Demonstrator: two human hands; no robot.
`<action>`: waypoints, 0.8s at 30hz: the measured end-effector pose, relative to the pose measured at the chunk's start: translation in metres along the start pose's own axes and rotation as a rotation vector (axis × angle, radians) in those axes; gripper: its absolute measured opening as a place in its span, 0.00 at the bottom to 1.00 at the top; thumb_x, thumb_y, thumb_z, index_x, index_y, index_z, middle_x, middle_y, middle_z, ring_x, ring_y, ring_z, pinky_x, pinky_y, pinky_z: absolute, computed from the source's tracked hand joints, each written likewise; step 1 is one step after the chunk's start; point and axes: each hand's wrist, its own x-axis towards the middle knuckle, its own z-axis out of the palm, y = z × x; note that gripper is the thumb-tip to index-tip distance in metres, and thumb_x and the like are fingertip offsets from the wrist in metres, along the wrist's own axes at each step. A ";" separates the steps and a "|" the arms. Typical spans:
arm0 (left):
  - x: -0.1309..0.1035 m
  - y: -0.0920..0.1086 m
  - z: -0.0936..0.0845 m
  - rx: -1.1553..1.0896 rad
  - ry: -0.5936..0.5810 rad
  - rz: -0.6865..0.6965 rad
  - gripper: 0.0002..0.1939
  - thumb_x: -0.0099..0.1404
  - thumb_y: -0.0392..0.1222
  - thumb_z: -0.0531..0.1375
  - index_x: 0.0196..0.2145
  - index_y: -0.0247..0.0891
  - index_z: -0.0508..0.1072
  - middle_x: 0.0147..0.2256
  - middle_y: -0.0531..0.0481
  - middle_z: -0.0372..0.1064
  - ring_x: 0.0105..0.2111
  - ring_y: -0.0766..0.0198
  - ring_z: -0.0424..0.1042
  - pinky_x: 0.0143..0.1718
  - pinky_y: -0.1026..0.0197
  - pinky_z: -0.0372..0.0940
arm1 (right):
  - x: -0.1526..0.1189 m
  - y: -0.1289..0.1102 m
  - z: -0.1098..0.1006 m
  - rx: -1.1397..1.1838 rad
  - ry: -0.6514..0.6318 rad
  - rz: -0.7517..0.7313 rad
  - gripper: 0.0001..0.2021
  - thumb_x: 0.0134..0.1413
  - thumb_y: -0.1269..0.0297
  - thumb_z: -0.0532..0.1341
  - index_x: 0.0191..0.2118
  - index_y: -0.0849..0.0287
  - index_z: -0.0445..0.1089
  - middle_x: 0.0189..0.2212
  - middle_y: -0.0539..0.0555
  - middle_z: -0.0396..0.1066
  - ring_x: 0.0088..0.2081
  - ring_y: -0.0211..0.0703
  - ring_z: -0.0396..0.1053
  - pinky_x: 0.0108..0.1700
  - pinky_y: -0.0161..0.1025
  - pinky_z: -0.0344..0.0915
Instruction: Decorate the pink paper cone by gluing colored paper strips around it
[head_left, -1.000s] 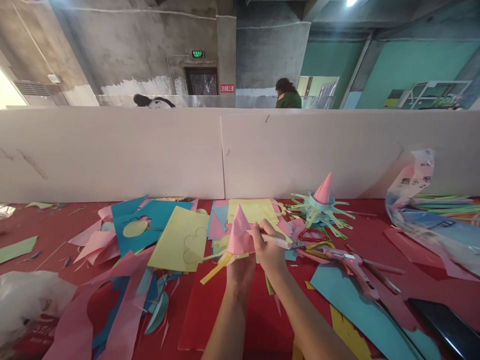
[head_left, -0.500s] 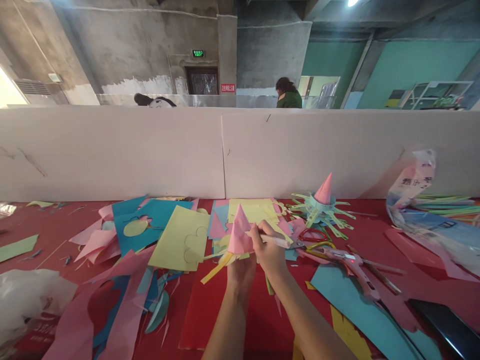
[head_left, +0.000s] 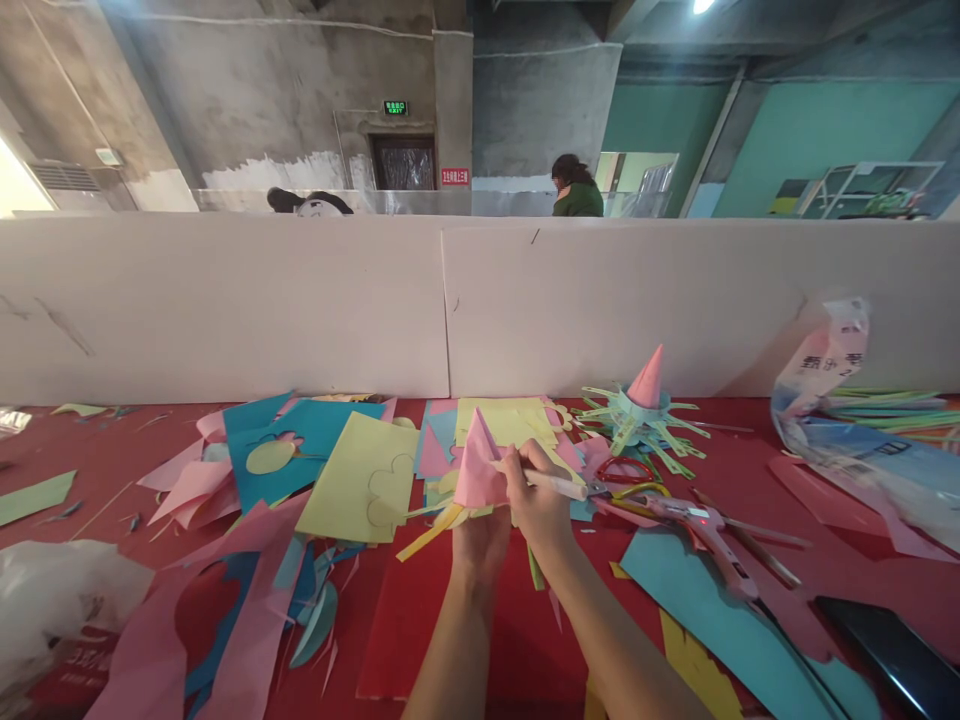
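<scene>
A pink paper cone (head_left: 477, 465) with yellow and green strips hanging from its base stands upright on my left hand (head_left: 480, 548), which holds it from below. My right hand (head_left: 541, 500) is closed round a white pen (head_left: 559, 484), its tip against the cone's right side. Behind and to the right stands another pink cone (head_left: 648, 380) on a light-blue base with green strips spread outward. Yellow paper (head_left: 360, 475) with a drawn flower outline lies left of my hands.
Scissors (head_left: 637, 490), a pink glue gun (head_left: 712, 545) and a black phone (head_left: 892, 650) lie right. Pink and blue scraps and a plastic bag (head_left: 67, 610) are left. A white partition (head_left: 300, 300) stands behind the red table; two people are beyond it.
The pen has shifted very slightly in my right hand, its rear end a little farther right. The cone and its yellow strip have moved slightly left.
</scene>
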 end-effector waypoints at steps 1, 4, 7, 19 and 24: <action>0.000 0.000 0.000 -0.002 -0.006 0.007 0.23 0.60 0.46 0.60 0.51 0.37 0.69 0.50 0.41 0.68 0.52 0.52 0.66 0.55 0.54 0.60 | 0.000 0.000 0.000 -0.012 0.004 -0.005 0.16 0.57 0.65 0.52 0.20 0.56 0.48 0.13 0.43 0.52 0.17 0.30 0.52 0.21 0.28 0.50; -0.001 0.000 0.000 -0.022 -0.022 0.010 0.24 0.59 0.46 0.60 0.53 0.40 0.68 0.51 0.42 0.68 0.53 0.52 0.65 0.55 0.54 0.61 | 0.000 0.003 0.002 -0.051 -0.021 -0.012 0.16 0.56 0.66 0.52 0.20 0.56 0.47 0.13 0.43 0.51 0.17 0.30 0.51 0.21 0.28 0.50; 0.000 -0.002 -0.002 -0.045 -0.002 -0.011 0.22 0.60 0.43 0.60 0.52 0.39 0.69 0.50 0.42 0.69 0.53 0.53 0.65 0.55 0.56 0.60 | -0.001 0.005 0.004 -0.117 -0.066 -0.017 0.15 0.56 0.65 0.52 0.21 0.56 0.47 0.13 0.43 0.49 0.16 0.30 0.50 0.21 0.28 0.50; 0.001 -0.005 -0.003 -0.054 0.026 -0.006 0.20 0.58 0.37 0.60 0.50 0.39 0.71 0.47 0.44 0.71 0.52 0.54 0.66 0.55 0.56 0.61 | 0.000 0.004 0.003 -0.183 -0.114 -0.003 0.13 0.54 0.65 0.51 0.20 0.56 0.49 0.14 0.43 0.48 0.17 0.32 0.48 0.21 0.29 0.49; 0.000 -0.004 -0.002 -0.034 0.051 0.011 0.20 0.58 0.40 0.60 0.49 0.36 0.71 0.47 0.41 0.71 0.52 0.53 0.66 0.55 0.56 0.60 | 0.000 0.006 0.002 -0.179 -0.138 0.032 0.13 0.53 0.65 0.51 0.20 0.56 0.48 0.14 0.43 0.46 0.17 0.32 0.46 0.22 0.29 0.48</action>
